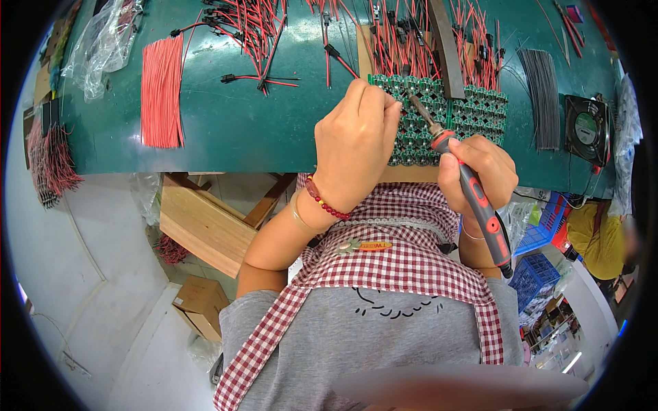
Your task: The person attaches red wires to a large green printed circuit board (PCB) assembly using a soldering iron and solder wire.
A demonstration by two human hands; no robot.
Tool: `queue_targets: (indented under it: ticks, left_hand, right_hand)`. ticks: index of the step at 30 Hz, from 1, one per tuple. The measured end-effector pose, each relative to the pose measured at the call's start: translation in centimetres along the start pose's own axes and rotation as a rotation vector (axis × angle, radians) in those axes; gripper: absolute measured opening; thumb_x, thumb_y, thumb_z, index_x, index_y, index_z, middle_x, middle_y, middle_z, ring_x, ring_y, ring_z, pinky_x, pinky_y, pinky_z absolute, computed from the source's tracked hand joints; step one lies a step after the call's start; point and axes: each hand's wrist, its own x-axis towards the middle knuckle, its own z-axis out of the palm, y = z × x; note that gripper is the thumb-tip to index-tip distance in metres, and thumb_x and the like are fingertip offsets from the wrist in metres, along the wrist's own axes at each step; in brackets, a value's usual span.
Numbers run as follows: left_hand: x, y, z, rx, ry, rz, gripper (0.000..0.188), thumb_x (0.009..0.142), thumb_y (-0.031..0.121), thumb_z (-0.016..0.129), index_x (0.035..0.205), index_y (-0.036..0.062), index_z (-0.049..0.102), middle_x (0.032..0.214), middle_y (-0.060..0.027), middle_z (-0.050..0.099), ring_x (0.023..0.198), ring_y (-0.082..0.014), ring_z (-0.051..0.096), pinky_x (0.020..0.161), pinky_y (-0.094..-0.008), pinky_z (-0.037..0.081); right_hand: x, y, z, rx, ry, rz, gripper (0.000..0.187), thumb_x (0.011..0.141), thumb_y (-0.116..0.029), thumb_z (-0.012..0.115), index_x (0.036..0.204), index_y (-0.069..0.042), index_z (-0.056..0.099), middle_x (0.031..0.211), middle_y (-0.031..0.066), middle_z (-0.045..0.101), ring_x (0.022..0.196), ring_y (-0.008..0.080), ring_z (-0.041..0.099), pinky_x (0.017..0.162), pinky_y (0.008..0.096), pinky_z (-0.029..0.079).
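Note:
My right hand [485, 170] is wrapped round the grey and red handle of a soldering iron [471, 185]. The iron's metal tip points up and left, at the upper part of a green circuit board panel [413, 152] with many small repeated units. My left hand [356, 140] is pinched closed at the panel's upper left edge, close to the iron's tip. Whatever lies between its fingertips is too small to make out. Red and black wires with black connectors [401, 51] stretch away from the panel's far edge, and a dark bar [445, 51] lies across them.
On the green table [233, 137] lie a bundle of red wires [162, 92], loose connector leads [253, 34] and a bundle of black wires [539, 99]. A small black fan [587, 129] stands at the right edge. A wooden stool [205, 222] is below the table's left part.

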Motion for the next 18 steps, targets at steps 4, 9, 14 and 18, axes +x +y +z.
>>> queue_targets:
  ticks: [4, 9, 14, 18]
  left_hand:
    - [0.1, 0.0, -0.1, -0.024, -0.004, 0.01, 0.014, 0.08, -0.002, 0.07, 0.081, 0.001, 0.056, 0.079, -0.0098, 0.058, 0.064, -0.0229, 0.063, 0.054, -0.0323, 0.05]
    - [-0.7, 0.2, -1.3, 0.008, 0.026, -0.01, 0.009, 0.083, -0.004, 0.064, 0.086, 0.0003, 0.057, 0.087, -0.0113, 0.054, 0.067, -0.023, 0.059, 0.055, -0.0324, 0.048]
    - [-2.5, 0.8, -1.7, -0.09, -0.045, -0.029, 0.016, 0.078, -0.005, 0.071, 0.082, -0.0008, 0.056, 0.075, -0.0086, 0.055, 0.058, -0.0178, 0.057, 0.051, -0.0285, 0.047]
    - [-2.5, 0.3, -1.1, -0.075, -0.011, -0.026, 0.016, 0.078, -0.005, 0.072, 0.08, -0.0001, 0.056, 0.075, -0.0088, 0.056, 0.06, -0.0183, 0.06, 0.052, -0.0283, 0.049]
  right_hand:
    - [0.2, -0.2, -0.6, -0.005, 0.006, -0.001, 0.019, 0.067, 0.002, 0.07, 0.085, 0.002, 0.063, 0.059, 0.0111, 0.058, 0.047, 0.0223, 0.058, 0.043, 0.0301, 0.046]
    - [-0.6, -0.8, -2.1, 0.044, 0.043, 0.034, 0.017, 0.071, 0.001, 0.068, 0.088, 0.004, 0.063, 0.059, 0.0126, 0.059, 0.047, 0.0226, 0.057, 0.043, 0.0301, 0.045]
    - [-2.5, -1.0, -1.6, 0.105, 0.053, 0.014, 0.022, 0.075, -0.002, 0.07, 0.094, 0.003, 0.062, 0.063, 0.0131, 0.061, 0.048, 0.0223, 0.059, 0.043, 0.0305, 0.045]
    - [-3.0, -1.2, -1.3, 0.079, 0.033, 0.031, 0.022, 0.075, -0.002, 0.07, 0.094, 0.002, 0.061, 0.064, 0.013, 0.061, 0.05, 0.0229, 0.06, 0.044, 0.0312, 0.047]
